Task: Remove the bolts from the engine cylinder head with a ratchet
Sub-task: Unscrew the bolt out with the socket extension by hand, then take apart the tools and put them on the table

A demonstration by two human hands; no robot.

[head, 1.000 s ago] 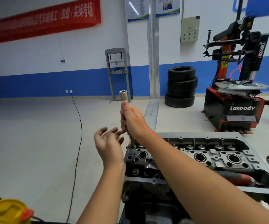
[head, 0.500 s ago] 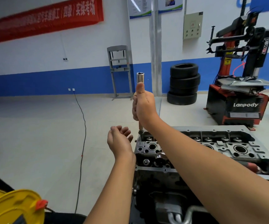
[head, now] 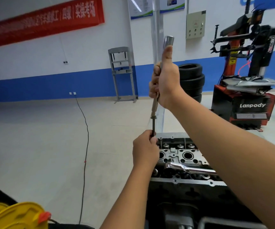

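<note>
Gripping the socket extension (head: 166, 47) upright above the cylinder head (head: 179, 154), the right hand (head: 165, 83) has its thumb along the bar. Below it, the left hand (head: 144, 151) pinches the dark bolt (head: 153, 125) hanging from the bar. The ratchet (head: 188, 168) lies on the head.

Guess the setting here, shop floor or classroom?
Most likely an auto-repair training workshop: a Lanpody tyre changer, stacked tyres by the wall, an engine cylinder head with a ratchet lying on it, and a red banner.
</note>
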